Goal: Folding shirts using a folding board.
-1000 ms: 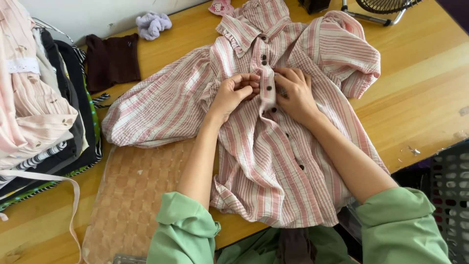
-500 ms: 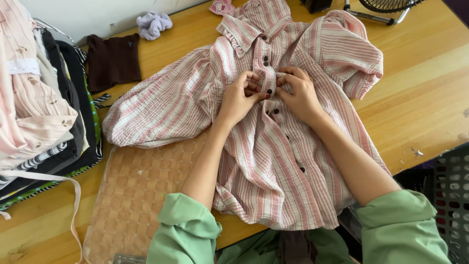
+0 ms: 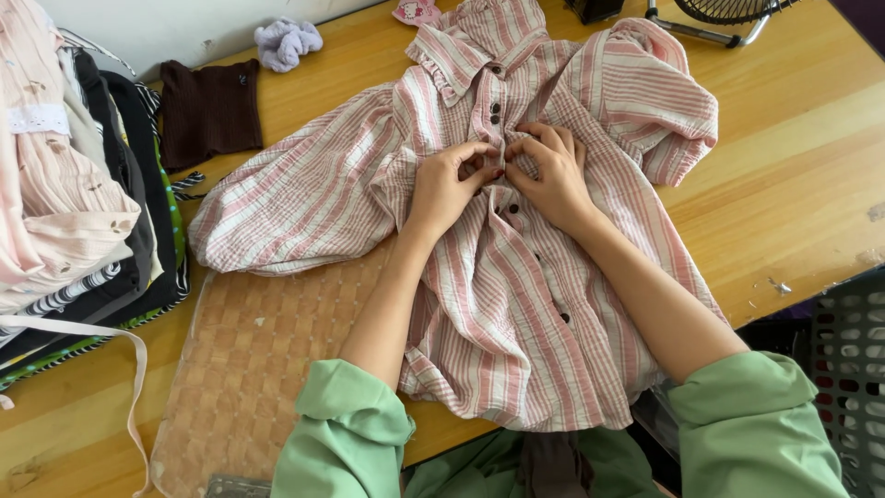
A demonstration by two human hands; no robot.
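Hands pinching button placket, left hand point(image 3: 450, 184), right hand point(image 3: 549, 171), striped shirt point(image 3: 516, 304) on wooden table point(image 3: 793, 175)

We see a shirt point(image 3: 516, 267) spread on the table point(image 3: 793, 175), its collar at the far side and its hem hanging over the near edge. The left hand point(image 3: 449, 189) and right hand point(image 3: 550, 171) meet on the button placket below the collar. Left of the shirt, a woven mat point(image 3: 249, 360) lies on the table, partly under it. Further left sits a pile of clothes point(image 3: 74, 212). Behind the mat lies a small folded garment point(image 3: 208, 111), with a scrunchie point(image 3: 287, 42) beyond it. A fan base point(image 3: 710, 23) stands at the far right, and a crate point(image 3: 853, 369) sits beside the table's near right edge.
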